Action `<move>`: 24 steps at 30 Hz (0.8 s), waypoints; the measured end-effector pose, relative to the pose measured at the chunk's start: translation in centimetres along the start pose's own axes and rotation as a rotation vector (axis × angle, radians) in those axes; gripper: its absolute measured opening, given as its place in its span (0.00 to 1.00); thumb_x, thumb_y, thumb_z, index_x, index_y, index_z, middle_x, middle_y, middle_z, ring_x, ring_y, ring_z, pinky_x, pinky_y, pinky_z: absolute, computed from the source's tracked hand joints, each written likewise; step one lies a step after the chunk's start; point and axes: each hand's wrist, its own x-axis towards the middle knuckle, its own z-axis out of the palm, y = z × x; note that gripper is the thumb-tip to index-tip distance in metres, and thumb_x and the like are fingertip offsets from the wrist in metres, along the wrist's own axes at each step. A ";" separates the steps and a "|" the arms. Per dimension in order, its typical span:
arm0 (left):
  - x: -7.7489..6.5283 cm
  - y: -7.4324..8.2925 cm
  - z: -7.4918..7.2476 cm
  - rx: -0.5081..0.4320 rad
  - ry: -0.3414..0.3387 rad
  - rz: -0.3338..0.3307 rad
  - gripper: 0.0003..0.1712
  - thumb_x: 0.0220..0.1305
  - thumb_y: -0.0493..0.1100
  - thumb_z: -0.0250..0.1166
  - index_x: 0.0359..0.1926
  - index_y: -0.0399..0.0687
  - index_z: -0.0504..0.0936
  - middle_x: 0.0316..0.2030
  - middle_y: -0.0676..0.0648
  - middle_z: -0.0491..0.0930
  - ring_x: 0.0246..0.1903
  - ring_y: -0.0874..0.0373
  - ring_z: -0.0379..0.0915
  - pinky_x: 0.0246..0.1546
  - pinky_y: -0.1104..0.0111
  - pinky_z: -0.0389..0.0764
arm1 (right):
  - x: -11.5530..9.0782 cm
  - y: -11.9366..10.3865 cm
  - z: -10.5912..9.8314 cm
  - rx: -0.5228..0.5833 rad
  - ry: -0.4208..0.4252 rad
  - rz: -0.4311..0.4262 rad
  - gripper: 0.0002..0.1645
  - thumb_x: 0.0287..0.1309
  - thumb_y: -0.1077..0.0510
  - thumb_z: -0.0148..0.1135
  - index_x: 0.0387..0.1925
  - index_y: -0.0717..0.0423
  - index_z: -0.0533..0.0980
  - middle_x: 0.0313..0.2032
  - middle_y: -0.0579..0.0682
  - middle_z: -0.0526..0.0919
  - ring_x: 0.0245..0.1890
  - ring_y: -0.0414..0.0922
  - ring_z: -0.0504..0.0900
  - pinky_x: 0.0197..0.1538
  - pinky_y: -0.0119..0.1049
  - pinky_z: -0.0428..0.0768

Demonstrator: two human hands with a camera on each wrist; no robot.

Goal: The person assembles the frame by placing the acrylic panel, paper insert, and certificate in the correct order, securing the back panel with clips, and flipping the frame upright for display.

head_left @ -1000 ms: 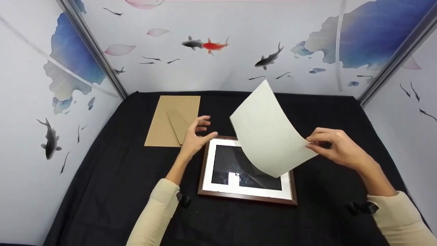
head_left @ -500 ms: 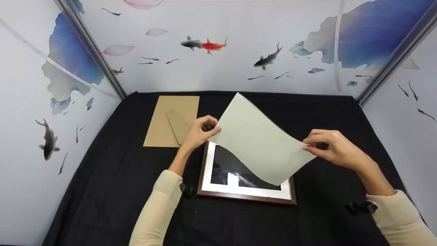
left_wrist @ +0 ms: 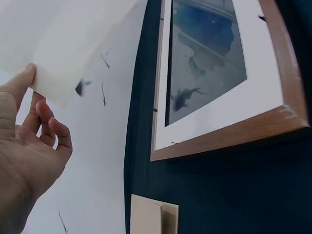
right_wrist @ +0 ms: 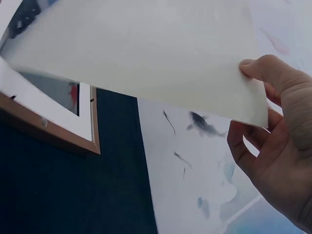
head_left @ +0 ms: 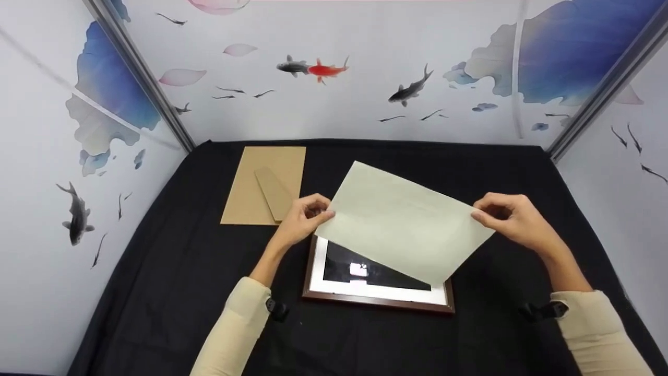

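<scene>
A pale cream sheet of paper (head_left: 402,224) is held up at a slant above a brown wooden picture frame (head_left: 376,303). My left hand (head_left: 302,219) pinches its left edge between thumb and fingers; the left wrist view shows the thumb on the sheet's near face. At the opposite edge my right hand (head_left: 516,219) pinches the sheet too, thumb on one side and fingers behind. The frame lies on the black cloth with a white mat (left_wrist: 263,63) round a dark glossy middle (left_wrist: 207,53) that mirrors the wall. Its far part is hidden by the sheet.
Left of the frame lies a tan backing board (head_left: 240,193) with a narrow tapered stand piece (head_left: 272,193) on it. Black cloth (head_left: 172,292) covers the table. White panels (head_left: 365,31) printed with fish enclose the back and both sides.
My left hand has come to the sheet and taken hold of its left edge. The sheet's far end has swung down and left, and the sheet now looks flatter.
</scene>
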 end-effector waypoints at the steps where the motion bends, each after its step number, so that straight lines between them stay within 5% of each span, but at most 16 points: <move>1: -0.3 0.0 0.1 -0.001 0.006 -0.007 0.03 0.64 0.25 0.66 0.38 0.26 0.80 0.27 0.37 0.78 0.24 0.52 0.65 0.26 0.70 0.65 | -0.2 0.8 0.1 0.032 0.027 0.028 0.11 0.57 0.79 0.65 0.37 0.63 0.84 0.31 0.54 0.83 0.25 0.41 0.76 0.27 0.28 0.74; 8: -2.3 -0.2 0.9 -0.058 0.118 -0.119 0.04 0.65 0.26 0.65 0.40 0.29 0.79 0.30 0.44 0.80 0.28 0.59 0.70 0.30 0.69 0.70 | -1.7 4.0 4.0 0.540 0.329 0.205 0.03 0.60 0.79 0.62 0.37 0.78 0.78 0.32 0.58 0.82 0.30 0.43 0.79 0.34 0.30 0.78; 12: -3.6 -0.6 1.0 -0.111 0.166 -0.195 0.05 0.67 0.28 0.65 0.42 0.27 0.79 0.32 0.42 0.81 0.30 0.58 0.73 0.33 0.69 0.72 | -2.9 4.9 7.1 0.762 0.377 0.280 0.07 0.62 0.80 0.57 0.41 0.78 0.78 0.36 0.57 0.84 0.36 0.44 0.83 0.39 0.34 0.81; 20: -5.8 -4.1 1.6 -0.166 0.258 -0.259 0.07 0.67 0.27 0.65 0.45 0.26 0.80 0.37 0.39 0.82 0.36 0.55 0.78 0.38 0.67 0.77 | -4.7 5.7 10.8 0.764 0.400 0.409 0.15 0.66 0.75 0.59 0.53 0.76 0.77 0.44 0.60 0.85 0.41 0.47 0.84 0.42 0.39 0.83; 24: -6.7 -5.4 2.2 -0.196 0.320 -0.315 0.08 0.67 0.29 0.66 0.45 0.27 0.80 0.38 0.40 0.82 0.38 0.55 0.79 0.39 0.68 0.78 | -5.4 6.1 11.9 0.765 0.412 0.462 0.13 0.67 0.71 0.61 0.48 0.81 0.75 0.39 0.58 0.83 0.38 0.45 0.83 0.40 0.37 0.83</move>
